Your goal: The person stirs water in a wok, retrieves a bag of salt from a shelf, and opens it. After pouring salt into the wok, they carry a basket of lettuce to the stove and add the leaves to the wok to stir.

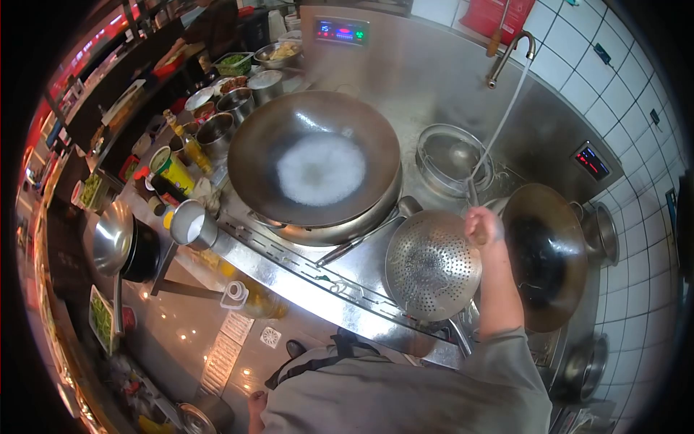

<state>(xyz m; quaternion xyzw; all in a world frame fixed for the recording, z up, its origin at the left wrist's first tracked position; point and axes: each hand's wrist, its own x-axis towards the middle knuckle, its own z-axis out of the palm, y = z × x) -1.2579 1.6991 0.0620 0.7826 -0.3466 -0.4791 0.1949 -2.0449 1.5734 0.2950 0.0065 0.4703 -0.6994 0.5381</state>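
Observation:
My right hand (pixel 483 226) is closed, reaching over the rim of a perforated metal strainer (pixel 430 262). A short grey rod-like piece (pixel 473 192) rises from its fingers towards a round metal basin (pixel 454 158); I cannot tell what it is. A thin pale line runs from the tap (pixel 512 58) down to that piece. Just right of my forearm sits a dark wok (pixel 543 257). Low at my side hangs my left hand (pixel 257 402), fingers curled, apart from any object. A large wok (pixel 314 159) with whitish, foamy liquid stands on the left burner.
Bottles (pixel 189 153), metal pots (pixel 215 134) and food bowls line the left counter. A ladle (pixel 369 235) lies between the large wok and strainer. A small pot (pixel 194 223) holds something white. A shiny pan (pixel 113 239) stands further left, and another person (pixel 213 29) is at the back.

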